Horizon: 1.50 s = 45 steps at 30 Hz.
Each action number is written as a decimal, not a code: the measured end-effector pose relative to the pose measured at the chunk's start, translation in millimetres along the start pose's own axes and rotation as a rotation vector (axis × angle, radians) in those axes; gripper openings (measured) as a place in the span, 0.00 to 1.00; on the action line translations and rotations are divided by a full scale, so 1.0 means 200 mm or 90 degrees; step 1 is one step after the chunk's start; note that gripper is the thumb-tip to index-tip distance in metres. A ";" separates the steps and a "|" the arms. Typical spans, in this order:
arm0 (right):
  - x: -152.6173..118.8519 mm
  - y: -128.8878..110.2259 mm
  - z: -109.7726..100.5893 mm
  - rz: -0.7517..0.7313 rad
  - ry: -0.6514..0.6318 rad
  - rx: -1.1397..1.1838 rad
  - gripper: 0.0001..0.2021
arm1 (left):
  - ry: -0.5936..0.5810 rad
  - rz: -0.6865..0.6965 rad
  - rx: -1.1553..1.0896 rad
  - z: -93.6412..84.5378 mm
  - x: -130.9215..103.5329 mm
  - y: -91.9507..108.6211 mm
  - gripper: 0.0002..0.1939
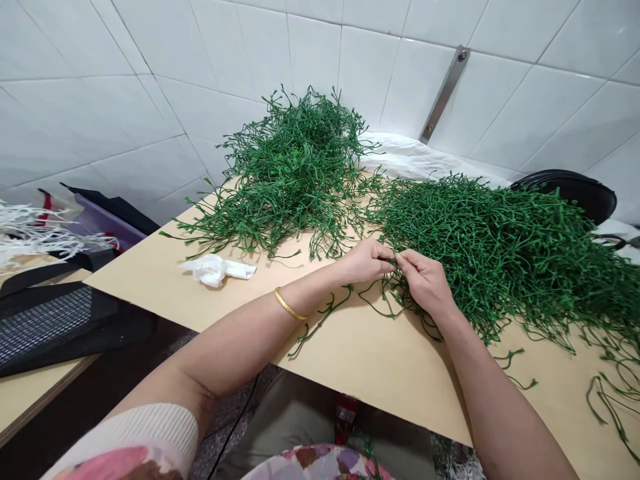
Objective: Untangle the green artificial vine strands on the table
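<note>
Taking my hands as the clock's centre, with 12 o'clock away from me, I'm holding a dark green knotted cord (391, 262) right there, just above the table, at the near side of the green piles. My left hand (367, 261) is gripping it narrowly between thumb and fingers, and my right hand (425, 281) is meeting it from 3 o'clock, thumb and forefinger closing tightly on the same cord; my fingers are hiding much of what lies between them. Thin green strands are trailing onto the table just below my fingertips, and a few loose strands (320, 321) are lying at 8 o'clock, beside my left wrist, which is wearing a gold bangle (289, 304).

At 3 o'clock a broad heap of knotted green cords (490, 240) is spreading close by my right hand; at 11 o'clock a taller heap (300, 157) is standing near the wall. A crumpled white wrapper (213, 270) is lying at 9 o'clock on the tan tabletop (165, 290). White sheeting (425, 159) is bunching at 12 to 1 o'clock, below a metal strip (445, 95) that is slanting on the white tiled wall (320, 53). Far out at 9 o'clock, white cords (37, 230) are lying above black mesh fabric (47, 327).
</note>
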State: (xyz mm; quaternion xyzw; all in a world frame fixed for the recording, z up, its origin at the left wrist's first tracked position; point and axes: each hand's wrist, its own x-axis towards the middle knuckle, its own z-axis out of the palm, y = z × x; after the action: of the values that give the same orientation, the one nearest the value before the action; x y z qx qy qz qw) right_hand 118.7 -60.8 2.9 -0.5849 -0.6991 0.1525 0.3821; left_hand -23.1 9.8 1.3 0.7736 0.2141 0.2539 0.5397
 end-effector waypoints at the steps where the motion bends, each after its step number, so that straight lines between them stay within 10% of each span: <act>1: 0.00 0.00 -0.01 0.019 0.004 0.043 0.14 | -0.014 0.018 0.014 0.00 0.00 0.01 0.09; 16: 0.01 0.08 -0.05 0.048 0.417 -0.086 0.10 | 0.215 -0.085 -0.146 -0.01 0.01 -0.01 0.11; 30: -0.04 -0.04 0.04 -0.164 0.145 -0.241 0.10 | 0.186 -0.141 -0.312 0.02 0.01 -0.01 0.08; 45: -0.02 0.00 0.02 -0.150 0.158 -0.177 0.11 | 0.185 -0.089 -0.162 0.03 0.00 0.01 0.06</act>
State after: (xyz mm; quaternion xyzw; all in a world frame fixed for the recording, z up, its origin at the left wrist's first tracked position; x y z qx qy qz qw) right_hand 115.3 -64.3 -1.7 -0.5602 -0.7248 -0.0639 0.3960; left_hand -19.7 4.4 2.1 0.6379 0.3089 0.3498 0.6126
